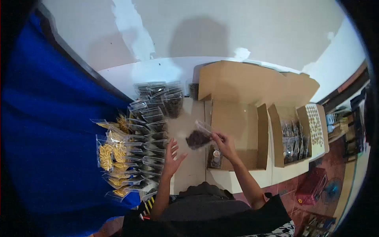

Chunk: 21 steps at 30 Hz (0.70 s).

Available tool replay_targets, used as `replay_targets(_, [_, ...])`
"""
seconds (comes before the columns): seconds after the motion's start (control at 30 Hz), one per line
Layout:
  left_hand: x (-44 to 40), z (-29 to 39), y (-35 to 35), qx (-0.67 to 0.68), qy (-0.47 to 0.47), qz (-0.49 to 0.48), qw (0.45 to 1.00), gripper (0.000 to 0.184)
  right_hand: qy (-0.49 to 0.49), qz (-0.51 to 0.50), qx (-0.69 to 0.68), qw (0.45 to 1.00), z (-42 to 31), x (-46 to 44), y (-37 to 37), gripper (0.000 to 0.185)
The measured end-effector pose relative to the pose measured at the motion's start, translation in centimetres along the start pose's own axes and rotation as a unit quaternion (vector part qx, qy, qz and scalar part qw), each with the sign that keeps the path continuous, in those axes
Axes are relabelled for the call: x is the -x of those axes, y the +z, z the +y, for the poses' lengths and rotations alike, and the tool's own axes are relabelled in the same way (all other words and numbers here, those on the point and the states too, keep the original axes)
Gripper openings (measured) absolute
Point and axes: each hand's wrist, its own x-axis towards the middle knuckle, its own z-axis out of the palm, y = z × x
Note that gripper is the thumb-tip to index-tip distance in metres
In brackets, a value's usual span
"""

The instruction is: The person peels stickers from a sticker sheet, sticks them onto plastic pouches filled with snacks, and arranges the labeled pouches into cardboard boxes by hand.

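Observation:
My right hand (225, 145) pinches the top edge of a clear plastic bag with dark contents (198, 139), which hangs tilted over the table. My left hand (170, 161) is open, fingers spread, beside stacked rows of similar dark-filled bags (152, 136); whether it touches them I cannot tell. Just right of the held bag is an open cardboard box (237, 122). Inside that box, at its near left corner, stands a bag with a round pale label (216, 156).
Bags of yellow sticks (112, 154) lie at the left, near a blue curtain (59, 130). A second cardboard box (278, 146) holds several labelled bags. Beyond it lies a sheet of round stickers (314, 124). A pink crate (312, 185) stands on the floor.

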Motion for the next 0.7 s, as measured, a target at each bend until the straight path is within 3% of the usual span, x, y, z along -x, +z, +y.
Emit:
replay_targets(0.1, [2.6, 0.3, -0.1, -0.034, 0.032, -0.065, 0.997, 0.073, 0.044, 0.014, -0.132, 0.99, 0.2, 5.6, -1.3, 0.023])
replay_targets(0.17, [4.0, 0.7, 0.5, -0.008, -0.023, -0.191, 0.981, 0.068, 0.062, -0.017, -0.189, 0.98, -1.6, 9.2, -2.2, 0.021])
replay_targets(0.2, [4.7, 0.2, 1.2, 0.08, -0.05, -0.228, 0.969, 0.06, 0.083, -0.021, -0.184, 0.979, -2.0, 10.6, -2.6, 0.02])
replay_targets(0.3, [6.6, 1.0, 3.3, 0.12, -0.118, -0.324, 0.931, 0.052, 0.1, 0.008, -0.189, 0.977, -1.6, 14.0, -3.1, 0.021])
replay_targets(0.33, [7.3, 1.1, 4.0, 0.076, -0.137, -0.344, 0.926, 0.046, 0.1, 0.032, -0.193, 0.976, -1.6, 14.9, -3.4, 0.021])
replay_targets(0.43, [8.9, 1.7, 6.0, -0.012, -0.156, -0.376, 0.913, 0.045, 0.096, 0.093, -0.214, 0.968, -1.1, 17.2, -4.5, 0.02])
replay_targets(0.57, [10.9, 2.5, 9.4, -0.005, -0.132, -0.387, 0.912, 0.046, 0.097, 0.151, -0.245, 0.953, -0.7, 19.8, -6.7, 0.021])
replay_targets(0.7, [11.9, 1.2, 13.6, 0.006, -0.188, -0.392, 0.901, 0.057, 0.06, 0.184, -0.288, 0.938, 1.6, 23.1, -9.4, 0.025])
